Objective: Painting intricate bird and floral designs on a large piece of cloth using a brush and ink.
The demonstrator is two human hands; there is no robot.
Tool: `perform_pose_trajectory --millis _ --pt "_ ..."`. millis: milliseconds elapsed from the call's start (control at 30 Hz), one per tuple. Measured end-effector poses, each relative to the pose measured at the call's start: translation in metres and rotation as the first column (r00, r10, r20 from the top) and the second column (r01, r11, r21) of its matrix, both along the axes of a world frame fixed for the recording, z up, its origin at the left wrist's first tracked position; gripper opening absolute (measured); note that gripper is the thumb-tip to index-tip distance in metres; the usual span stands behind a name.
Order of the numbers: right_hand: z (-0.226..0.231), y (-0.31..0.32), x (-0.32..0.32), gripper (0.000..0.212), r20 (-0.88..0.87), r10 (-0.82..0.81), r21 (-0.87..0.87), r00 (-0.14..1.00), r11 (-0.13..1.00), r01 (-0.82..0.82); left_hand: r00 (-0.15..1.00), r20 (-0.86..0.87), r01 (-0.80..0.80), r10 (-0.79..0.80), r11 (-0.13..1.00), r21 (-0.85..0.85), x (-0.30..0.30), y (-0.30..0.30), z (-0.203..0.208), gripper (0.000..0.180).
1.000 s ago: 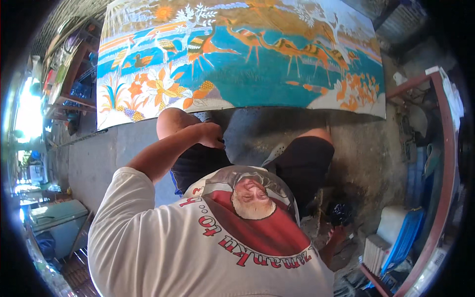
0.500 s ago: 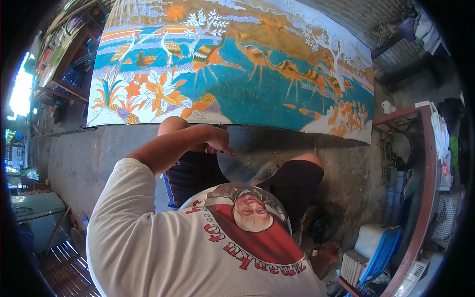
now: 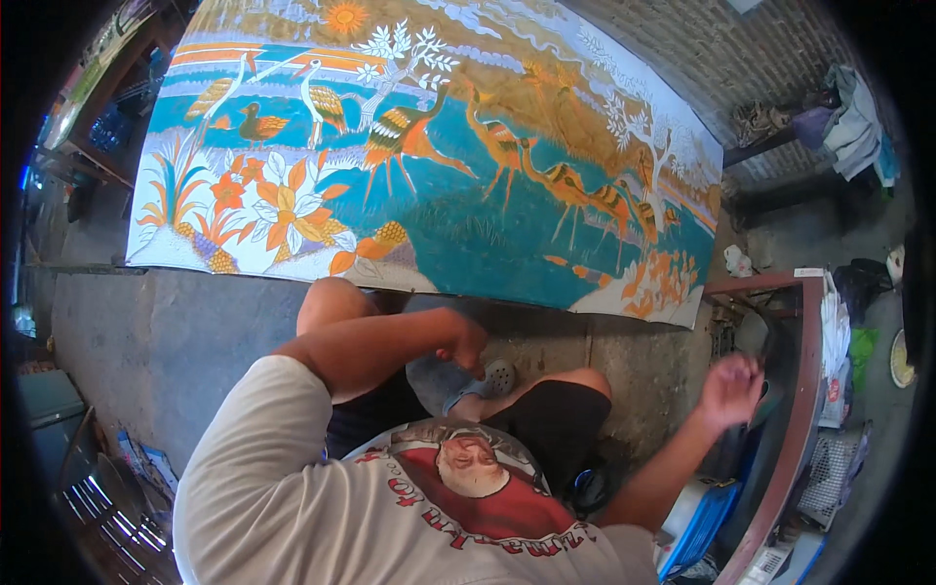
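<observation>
Bordering the grey floor, a bird painting fronts brickwork.

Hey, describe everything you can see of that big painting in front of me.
The wide painting shows an orange sun, long-necked birds, white trees and orange-and-white flowers around teal water. It looks like paint on cloth or board; I can't tell which. It spans the upper view, right end slanting lower. Neither the left hand nor the right hand appears to touch it.
</observation>
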State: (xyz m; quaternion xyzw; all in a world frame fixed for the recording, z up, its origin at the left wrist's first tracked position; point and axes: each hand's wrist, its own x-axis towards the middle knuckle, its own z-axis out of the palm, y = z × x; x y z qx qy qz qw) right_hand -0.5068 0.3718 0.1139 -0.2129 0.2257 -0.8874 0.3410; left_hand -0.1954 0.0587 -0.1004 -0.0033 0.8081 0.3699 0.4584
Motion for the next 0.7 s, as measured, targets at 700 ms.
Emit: perform_pose_trajectory --millis 700 --pt "-0.208 -0.591 0.023 0.021 0.096 0.116 0.543 0.989 0.826 -0.15 0.944 -0.273 -0.15 0.186 0.978 0.147 0.015 -0.054 0.075 0.056"
